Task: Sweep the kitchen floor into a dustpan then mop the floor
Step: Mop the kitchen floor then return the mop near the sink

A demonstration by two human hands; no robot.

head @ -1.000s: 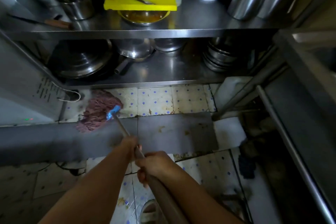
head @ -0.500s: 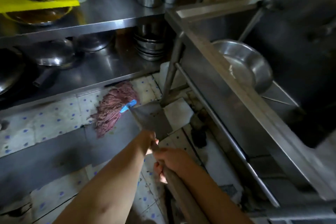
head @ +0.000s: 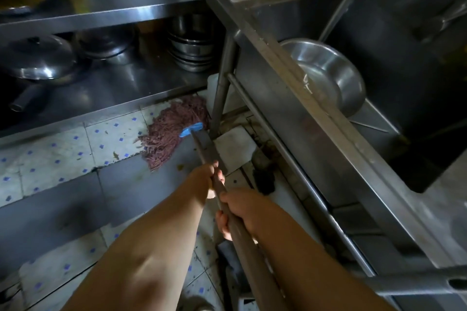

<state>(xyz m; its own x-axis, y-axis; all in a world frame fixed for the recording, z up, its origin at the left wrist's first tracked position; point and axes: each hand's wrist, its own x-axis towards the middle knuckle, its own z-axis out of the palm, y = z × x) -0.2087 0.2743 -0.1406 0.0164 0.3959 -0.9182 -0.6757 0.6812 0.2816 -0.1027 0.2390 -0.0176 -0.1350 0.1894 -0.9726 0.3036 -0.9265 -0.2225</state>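
Observation:
A mop with a pinkish-red string head [head: 171, 129] and a blue clamp [head: 191, 129] lies on the tiled floor [head: 53, 159], pressed against the edge of the low steel shelf and close to the sink's leg [head: 222, 88]. Its brown handle [head: 205, 151] runs back toward me. My left hand [head: 207, 177] grips the handle further down the shaft, and my right hand [head: 242, 207] grips it just behind, closer to my body. Both hands are closed around the handle. No dustpan is in view.
A steel shelf rack [head: 101, 15] with pots, lids and stacked bowls [head: 192, 50] stands ahead. A steel sink [head: 290, 70] with a metal basin [head: 326, 70] fills the right side. A dark drain patch [head: 262, 179] sits under the sink rail. A grey strip crosses the floor.
The mop head has swept from the left part of the floor to the right, up to the sink leg. My view has turned right with it, and both hands stayed on the handle.

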